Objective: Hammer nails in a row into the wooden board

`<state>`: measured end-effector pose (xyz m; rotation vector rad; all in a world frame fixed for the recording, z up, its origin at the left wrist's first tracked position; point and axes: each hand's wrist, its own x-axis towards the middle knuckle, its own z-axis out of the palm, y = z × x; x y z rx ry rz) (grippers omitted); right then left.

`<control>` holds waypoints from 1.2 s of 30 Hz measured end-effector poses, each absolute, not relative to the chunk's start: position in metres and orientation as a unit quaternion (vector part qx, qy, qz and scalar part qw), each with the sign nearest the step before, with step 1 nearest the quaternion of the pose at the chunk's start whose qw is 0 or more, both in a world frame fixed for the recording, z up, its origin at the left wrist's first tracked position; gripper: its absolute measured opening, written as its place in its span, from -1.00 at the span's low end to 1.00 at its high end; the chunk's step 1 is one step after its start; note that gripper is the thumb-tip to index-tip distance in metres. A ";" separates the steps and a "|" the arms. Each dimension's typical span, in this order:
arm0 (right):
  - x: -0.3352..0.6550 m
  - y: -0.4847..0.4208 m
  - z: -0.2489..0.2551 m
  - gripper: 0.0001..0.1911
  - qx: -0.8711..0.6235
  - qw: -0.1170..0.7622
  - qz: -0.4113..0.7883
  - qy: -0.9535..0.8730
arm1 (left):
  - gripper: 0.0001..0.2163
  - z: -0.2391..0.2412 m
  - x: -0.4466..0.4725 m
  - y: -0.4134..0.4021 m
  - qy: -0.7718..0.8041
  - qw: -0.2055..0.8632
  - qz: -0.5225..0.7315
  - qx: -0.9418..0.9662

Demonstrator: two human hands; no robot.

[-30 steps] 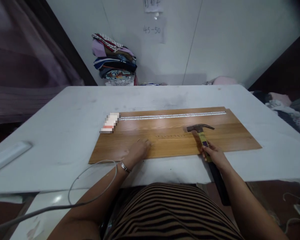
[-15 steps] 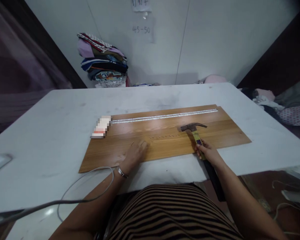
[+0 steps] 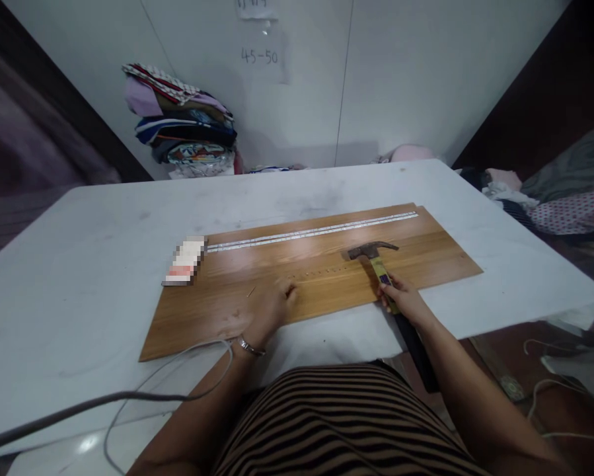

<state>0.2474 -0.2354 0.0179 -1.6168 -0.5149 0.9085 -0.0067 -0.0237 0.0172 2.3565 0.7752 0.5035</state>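
A long wooden board (image 3: 217, 311) lies on the white table (image 3: 78, 264). My right hand (image 3: 403, 299) grips the handle of a claw hammer (image 3: 373, 254), whose rusty head rests on the board. My left hand (image 3: 271, 307) rests on the board with fingertips pinched together at the left end of a row of small nails (image 3: 321, 271) set in the wood. One loose nail (image 3: 250, 291) lies just left of that hand. A thin silvery strip (image 3: 311, 231) runs along the board's far edge.
A small blurred box (image 3: 185, 261) sits at the board's far left corner. A grey cable (image 3: 128, 396) loops over the table's near edge by my left arm. Folded fabrics (image 3: 182, 129) are stacked against the wall. More cloth lies at the right (image 3: 564, 205).
The view has swung to the right, so everything sits further left in the picture. My hands keep their places on the board and the hammer; the loose nail now shows beside my left hand.
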 end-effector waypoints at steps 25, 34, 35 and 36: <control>0.245 -0.234 0.017 -0.68 -0.684 0.573 0.386 -0.236 | -0.74 0.021 0.120 -0.018 0.255 0.410 0.184 0.856; 0.243 -0.234 0.023 -0.66 -0.686 0.570 0.387 -0.234 | -0.51 0.018 0.116 -0.024 0.245 0.349 0.185 0.885; 0.243 -0.234 0.023 -0.66 -0.688 0.568 0.387 -0.232 | -0.51 0.019 0.117 -0.025 0.245 0.347 0.183 0.887; 0.243 -0.234 0.022 -0.65 -0.689 0.567 0.388 -0.230 | -0.51 0.019 0.117 -0.026 0.243 0.344 0.182 0.889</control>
